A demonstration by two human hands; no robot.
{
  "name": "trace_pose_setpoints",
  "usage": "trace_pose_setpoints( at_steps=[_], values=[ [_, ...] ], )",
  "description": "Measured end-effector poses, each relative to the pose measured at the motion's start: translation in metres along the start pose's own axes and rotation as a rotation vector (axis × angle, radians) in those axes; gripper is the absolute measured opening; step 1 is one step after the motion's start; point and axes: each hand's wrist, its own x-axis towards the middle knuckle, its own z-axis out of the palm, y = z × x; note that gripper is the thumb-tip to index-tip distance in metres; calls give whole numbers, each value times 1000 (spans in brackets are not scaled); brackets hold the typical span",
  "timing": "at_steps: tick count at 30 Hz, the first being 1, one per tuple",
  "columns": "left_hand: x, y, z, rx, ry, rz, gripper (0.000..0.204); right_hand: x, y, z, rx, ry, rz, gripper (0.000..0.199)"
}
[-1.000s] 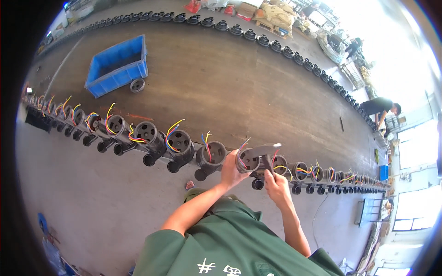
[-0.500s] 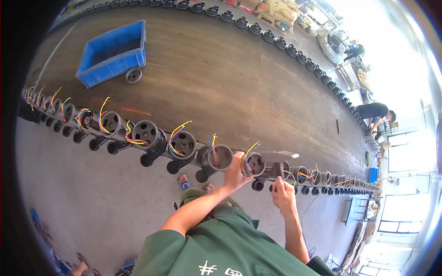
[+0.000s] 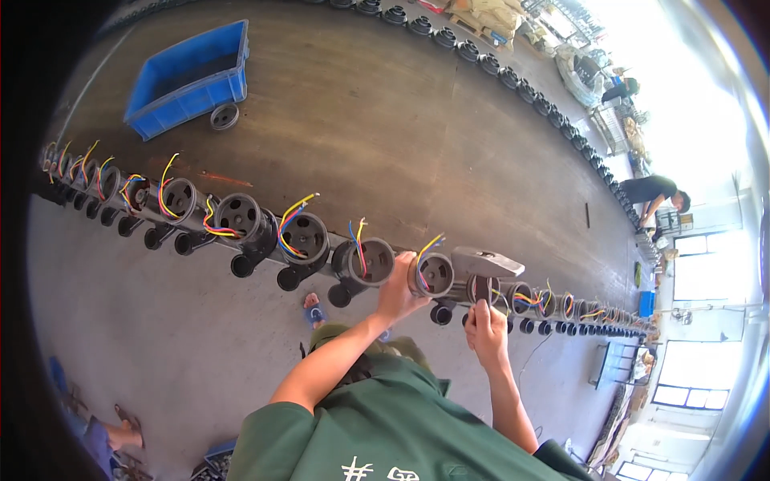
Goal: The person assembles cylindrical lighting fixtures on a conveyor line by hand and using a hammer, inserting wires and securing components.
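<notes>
My left hand [image 3: 399, 290] is closed round the side of a dark cylindrical motor housing [image 3: 435, 276], whose open top faces me with yellow, blue and red wires rising from it. To its right, my right hand [image 3: 487, 333] grips a hammer [image 3: 489, 263] by its handle. The grey metal head is above my fist, just right of the held housing and apart from it. Left of my left hand stands another housing [image 3: 370, 263] with wires sticking up. Part of the held housing's near side is covered by my fingers.
A long row of similar wired housings [image 3: 303, 237] runs along the table's near edge. On the brown table [image 3: 361, 136] stand a blue crate [image 3: 188, 100] and a loose round part [image 3: 224, 117]. Dark round parts [image 3: 468, 50] line the far edge, where another person [image 3: 654, 192] bends over.
The hammer has turned in my right hand, so its head and handle show more plainly. My left hand stays on the same housing. The whole view has shifted slightly.
</notes>
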Motion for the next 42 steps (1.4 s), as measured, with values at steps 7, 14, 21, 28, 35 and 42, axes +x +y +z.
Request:
trace_pose_setpoints(
  at_steps=[7,14,21,28,35,42],
  values=[
    [5,11,9,-53,45,56,88,31,74,-7,-388,-104,-45,47],
    [-53,46,45,377,295,-239,61,-2,23,-104,31,-92,-10,39],
    [-26,162,109,203,-192,-305,75,-9,27,-158,154,2,23,40],
    [7,148,136,366,-340,-23,22,-16,51,-164,137,11,63,45],
    [-8,145,89,7,-222,-32,27,-23,49,-159,-83,100,34,54],
    [-41,122,56,-103,-235,-126,19,-22,64,-142,-130,41,89,49]
  ],
)
